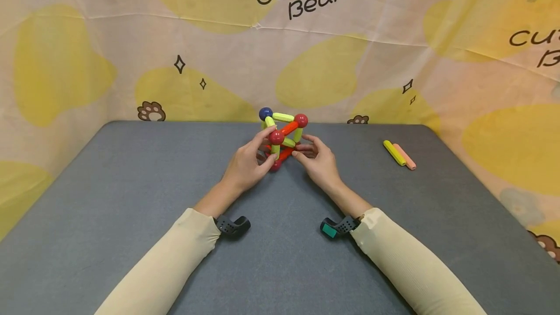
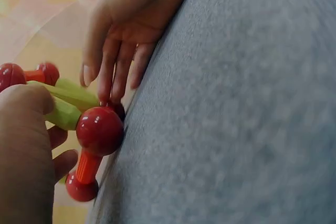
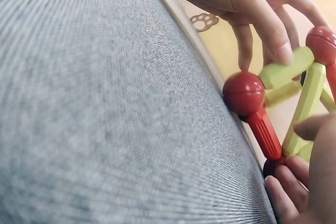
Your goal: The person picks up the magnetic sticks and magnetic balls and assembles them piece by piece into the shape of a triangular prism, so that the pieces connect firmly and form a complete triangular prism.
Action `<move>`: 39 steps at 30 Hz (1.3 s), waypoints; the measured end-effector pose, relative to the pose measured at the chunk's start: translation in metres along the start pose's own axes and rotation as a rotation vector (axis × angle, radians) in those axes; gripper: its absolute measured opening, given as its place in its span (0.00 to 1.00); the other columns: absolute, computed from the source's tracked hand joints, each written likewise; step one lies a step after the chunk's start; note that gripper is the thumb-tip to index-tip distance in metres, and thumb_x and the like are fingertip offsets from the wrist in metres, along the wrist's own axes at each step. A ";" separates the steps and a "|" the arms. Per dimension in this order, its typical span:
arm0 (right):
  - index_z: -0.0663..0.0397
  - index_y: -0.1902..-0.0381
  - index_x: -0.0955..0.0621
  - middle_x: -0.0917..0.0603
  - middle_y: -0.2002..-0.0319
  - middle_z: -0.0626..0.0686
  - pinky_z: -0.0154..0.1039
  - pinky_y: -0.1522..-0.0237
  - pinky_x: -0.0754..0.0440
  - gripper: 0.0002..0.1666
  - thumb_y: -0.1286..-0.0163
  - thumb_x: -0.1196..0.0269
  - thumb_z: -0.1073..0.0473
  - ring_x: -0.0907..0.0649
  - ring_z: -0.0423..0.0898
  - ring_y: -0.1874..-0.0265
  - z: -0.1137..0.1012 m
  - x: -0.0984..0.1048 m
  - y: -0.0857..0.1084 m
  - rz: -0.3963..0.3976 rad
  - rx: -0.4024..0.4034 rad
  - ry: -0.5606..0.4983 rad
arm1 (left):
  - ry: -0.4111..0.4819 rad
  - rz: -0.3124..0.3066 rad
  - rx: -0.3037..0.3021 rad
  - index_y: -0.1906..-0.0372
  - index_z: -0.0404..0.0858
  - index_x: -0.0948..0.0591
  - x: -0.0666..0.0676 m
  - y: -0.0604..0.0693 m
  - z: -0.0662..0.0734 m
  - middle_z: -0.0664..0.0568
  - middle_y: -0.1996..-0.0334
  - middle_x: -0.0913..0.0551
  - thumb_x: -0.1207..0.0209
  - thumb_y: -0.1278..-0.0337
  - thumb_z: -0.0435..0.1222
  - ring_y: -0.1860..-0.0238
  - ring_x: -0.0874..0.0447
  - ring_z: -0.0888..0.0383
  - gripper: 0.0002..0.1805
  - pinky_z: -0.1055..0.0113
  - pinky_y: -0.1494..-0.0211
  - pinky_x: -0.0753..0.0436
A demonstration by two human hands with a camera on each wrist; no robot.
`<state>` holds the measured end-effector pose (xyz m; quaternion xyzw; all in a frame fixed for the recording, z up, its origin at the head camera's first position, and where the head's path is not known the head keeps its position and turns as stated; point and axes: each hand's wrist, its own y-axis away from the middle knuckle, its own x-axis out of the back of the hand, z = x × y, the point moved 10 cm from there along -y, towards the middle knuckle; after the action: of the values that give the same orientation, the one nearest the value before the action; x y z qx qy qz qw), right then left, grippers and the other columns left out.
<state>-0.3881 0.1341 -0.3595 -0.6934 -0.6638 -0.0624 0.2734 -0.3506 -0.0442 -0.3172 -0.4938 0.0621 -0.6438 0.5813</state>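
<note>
A magnetic ball-and-stick frame (image 1: 290, 128) with red and blue balls stands near the table's back edge. Its sticks are yellow-green and orange-red. My left hand (image 1: 248, 163) grips the near left corner, the thumb low and the index finger up by a red ball (image 1: 276, 137). At the lower right corner my right hand (image 1: 321, 162) holds the frame lightly between thumb and fingertips. In the right wrist view, those fingertips meet a dark red ball (image 3: 273, 166) beside the slanting yellow-green stick (image 3: 306, 108). My fingers hide part of both corners.
A yellow stick (image 1: 394, 153) and a salmon-pink stick (image 1: 404, 156) lie side by side on the right of the grey table (image 1: 280, 266). A patterned cloth (image 1: 210, 38) hangs behind the table's back edge.
</note>
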 end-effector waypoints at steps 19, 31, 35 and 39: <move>0.66 0.39 0.22 0.17 0.43 0.67 0.58 0.38 0.21 0.53 0.21 0.76 0.29 0.17 0.59 0.42 -0.008 -0.003 0.004 -0.079 0.077 -0.202 | -0.078 0.006 -0.066 0.28 0.43 0.31 -0.025 0.007 0.046 0.47 0.53 0.10 0.37 0.38 0.32 0.67 0.13 0.58 0.33 0.66 0.67 0.16; 0.62 0.46 0.23 0.19 0.52 0.66 0.36 0.56 0.24 0.32 0.21 0.56 0.40 0.24 0.48 0.58 -0.016 -0.003 0.003 -0.093 0.153 -0.188 | -0.211 0.448 -0.111 0.32 0.36 0.27 0.023 0.006 0.042 0.39 0.35 0.26 0.29 0.53 0.30 0.37 0.26 0.44 0.38 0.50 0.35 0.24; 0.62 0.44 0.23 0.19 0.50 0.67 0.36 0.57 0.25 0.25 0.20 0.53 0.46 0.24 0.50 0.57 -0.016 -0.007 0.003 -0.114 0.138 -0.202 | -0.105 0.266 0.059 0.23 0.38 0.40 0.011 0.002 0.010 0.41 0.28 0.31 0.27 0.53 0.28 0.31 0.27 0.45 0.51 0.49 0.32 0.22; 0.63 0.46 0.24 0.20 0.52 0.67 0.40 0.55 0.21 0.25 0.19 0.53 0.46 0.20 0.56 0.53 -0.010 -0.006 0.000 -0.091 0.078 -0.205 | -0.018 0.132 0.120 0.21 0.42 0.42 0.001 0.003 -0.006 0.42 0.32 0.25 0.31 0.48 0.25 0.48 0.18 0.45 0.50 0.50 0.46 0.16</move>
<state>-0.3864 0.1245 -0.3538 -0.6542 -0.7208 0.0226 0.2279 -0.3526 -0.0486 -0.3212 -0.4586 0.0506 -0.6021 0.6517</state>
